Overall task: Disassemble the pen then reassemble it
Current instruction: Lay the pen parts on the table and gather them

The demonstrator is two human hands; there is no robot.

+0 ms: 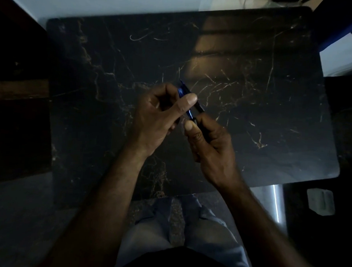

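Both hands clamp a blue pen (189, 103) above the dark marble table (251, 116): left hand (161, 117) far end, right hand (208, 142) near end. It runs diagonally, far-left to near-right; its tip direction is probably hidden.

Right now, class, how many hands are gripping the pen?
2. The left hand pinches the blue upper part of the pen; the right hand grips its dark lower end. Loose parts may be hidden inside the hands.
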